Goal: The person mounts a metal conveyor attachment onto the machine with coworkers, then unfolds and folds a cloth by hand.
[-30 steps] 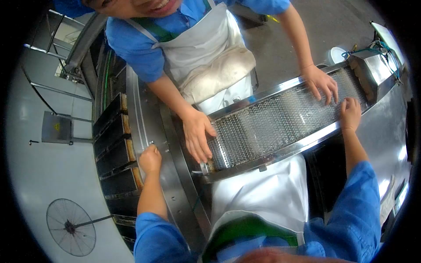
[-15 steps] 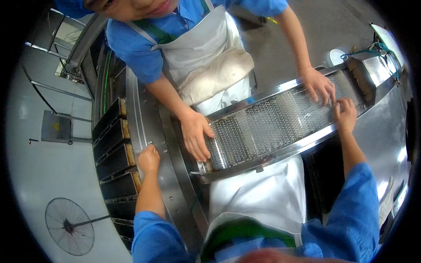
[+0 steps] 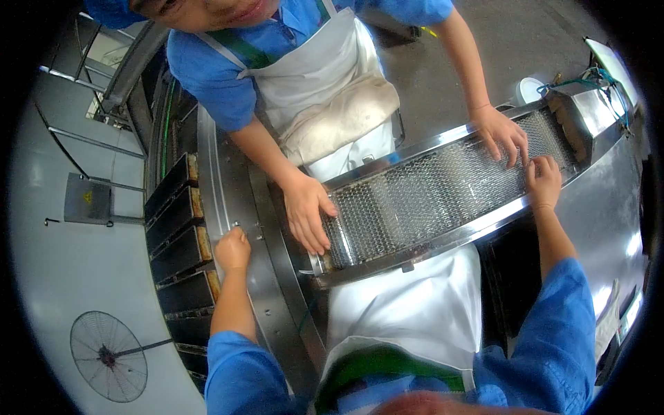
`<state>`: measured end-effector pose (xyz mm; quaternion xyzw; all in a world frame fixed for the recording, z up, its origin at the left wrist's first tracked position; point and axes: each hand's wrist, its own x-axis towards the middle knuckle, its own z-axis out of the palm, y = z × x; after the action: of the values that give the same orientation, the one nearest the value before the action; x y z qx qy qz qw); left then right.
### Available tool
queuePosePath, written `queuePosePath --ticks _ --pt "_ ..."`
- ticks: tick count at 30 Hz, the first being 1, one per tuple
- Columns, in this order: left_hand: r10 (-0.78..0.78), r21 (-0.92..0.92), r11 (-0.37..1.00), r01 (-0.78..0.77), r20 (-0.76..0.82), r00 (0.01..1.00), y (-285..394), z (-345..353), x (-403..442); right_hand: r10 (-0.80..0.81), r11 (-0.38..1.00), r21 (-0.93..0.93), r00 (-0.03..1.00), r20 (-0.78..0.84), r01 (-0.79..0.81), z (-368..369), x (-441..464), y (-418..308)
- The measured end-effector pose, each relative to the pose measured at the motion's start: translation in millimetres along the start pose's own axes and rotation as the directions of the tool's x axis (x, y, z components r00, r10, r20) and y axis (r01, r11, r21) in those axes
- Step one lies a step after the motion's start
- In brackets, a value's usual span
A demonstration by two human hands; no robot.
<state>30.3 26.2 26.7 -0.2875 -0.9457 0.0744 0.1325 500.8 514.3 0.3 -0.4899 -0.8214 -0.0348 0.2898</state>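
Observation:
A mesh conveyor belt [image 3: 422, 197] runs between metal side rails in front of me. My right hand [image 3: 544, 181] reaches over the near rail, fingers slightly bent and apart, fingertips at the mesh. At the left, my left hand [image 3: 234, 247] is closed at the steel machine frame [image 3: 277, 304], just below a small bolt or knob; whatever lies inside the fist is hidden. Across the belt, a co-worker's hand [image 3: 501, 136] lies spread over the mesh close to my right fingertips. The co-worker's other hand [image 3: 308, 216] rests at the belt's left end.
Dark metal trays or moulds [image 3: 181, 242] line the machine at the left. A wall fan [image 3: 108, 356] and a grey electrical box [image 3: 88, 200] are beyond. A metal hood [image 3: 598, 117] covers the belt's right end, with a white round container [image 3: 530, 90] behind it.

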Motion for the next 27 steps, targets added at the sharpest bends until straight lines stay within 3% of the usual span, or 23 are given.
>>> queuePosePath --ticks 4,19,23,27 --pt "-0.004 -0.006 1.0 0.005 0.059 0.998 0 -2 2 -0.001 1.0 0.001 1.0 0.009 0.001 1 1 0" --pt "0.011 -0.053 0.999 -0.011 -0.006 1.0 0 0 1 -0.028 0.999 0.022 0.998 -0.056 0.03 -2 1 -5" --pt "0.045 0.002 0.999 -0.045 0.019 0.999 -22 32 3 -0.029 0.999 0.028 0.998 -0.047 0.03 -2 1 -5" --pt "0.048 -0.021 0.999 -0.05 -0.114 0.992 -13 26 0 -0.028 0.998 0.051 0.998 -0.047 0.03 1 1 0"
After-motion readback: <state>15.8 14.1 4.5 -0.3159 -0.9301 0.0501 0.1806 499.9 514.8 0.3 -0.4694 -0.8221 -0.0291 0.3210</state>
